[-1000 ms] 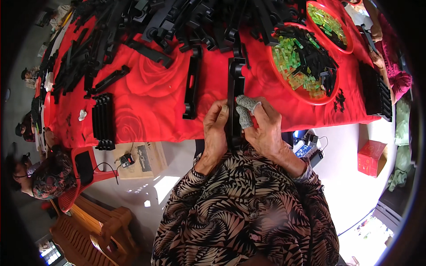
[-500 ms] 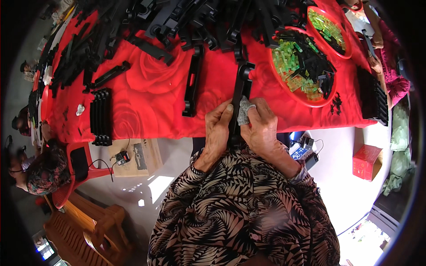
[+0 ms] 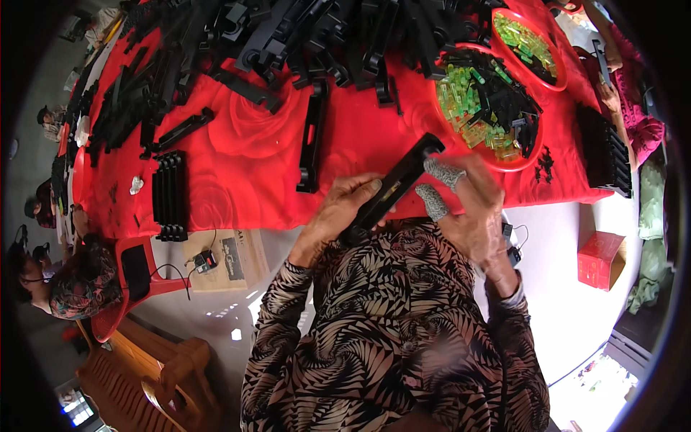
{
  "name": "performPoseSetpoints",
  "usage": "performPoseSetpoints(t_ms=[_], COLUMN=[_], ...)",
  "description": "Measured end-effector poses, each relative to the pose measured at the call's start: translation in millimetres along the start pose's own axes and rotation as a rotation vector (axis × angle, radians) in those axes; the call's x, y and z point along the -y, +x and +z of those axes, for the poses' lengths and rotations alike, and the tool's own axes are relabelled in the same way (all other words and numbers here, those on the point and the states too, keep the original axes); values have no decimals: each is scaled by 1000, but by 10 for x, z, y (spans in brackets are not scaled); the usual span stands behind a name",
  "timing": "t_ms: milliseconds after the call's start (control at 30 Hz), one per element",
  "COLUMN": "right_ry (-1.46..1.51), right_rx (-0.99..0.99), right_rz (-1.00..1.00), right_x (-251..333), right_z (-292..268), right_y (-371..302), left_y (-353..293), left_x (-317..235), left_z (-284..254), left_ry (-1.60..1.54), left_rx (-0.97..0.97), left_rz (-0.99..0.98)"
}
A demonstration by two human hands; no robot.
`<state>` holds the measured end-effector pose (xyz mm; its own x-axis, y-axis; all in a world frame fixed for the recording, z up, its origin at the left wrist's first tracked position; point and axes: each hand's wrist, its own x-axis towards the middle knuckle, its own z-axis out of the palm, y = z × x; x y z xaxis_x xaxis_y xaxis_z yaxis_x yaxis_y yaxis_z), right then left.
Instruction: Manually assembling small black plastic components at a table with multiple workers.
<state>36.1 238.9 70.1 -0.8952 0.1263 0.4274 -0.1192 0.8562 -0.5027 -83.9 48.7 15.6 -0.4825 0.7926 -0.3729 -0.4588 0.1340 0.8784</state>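
Black bar (image 3: pixel 404 175) (in the left hand (image 3: pixel 335 207)) now further aslant.

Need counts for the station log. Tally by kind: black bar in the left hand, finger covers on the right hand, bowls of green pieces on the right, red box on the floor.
Black bar in left hand: 1
Gray finger covers on right hand: 2
Red bowls with green pieces: 2
Red box: 1
Total: 6
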Motion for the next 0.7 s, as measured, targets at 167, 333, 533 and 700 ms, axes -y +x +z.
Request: performPoseSetpoints(t_ms=[167, 333, 533, 700], right_ry=[5, 44, 114, 35], right_rx=[325, 632, 801, 939], right_rz=[-296, -280, -179, 64], right_x=[-120, -181, -163, -59], right_z=[-55, 134, 213, 264], right_y=[214, 207, 275, 298], left_y=[-39, -22, -19, 36], left_x=[-100, -39, -158, -131], left_z=[-91, -147, -124, -135], left_ry=[152, 316, 291, 345], left_rx=[196, 242, 328, 387], left_rz=[-100, -56, -225, -259])
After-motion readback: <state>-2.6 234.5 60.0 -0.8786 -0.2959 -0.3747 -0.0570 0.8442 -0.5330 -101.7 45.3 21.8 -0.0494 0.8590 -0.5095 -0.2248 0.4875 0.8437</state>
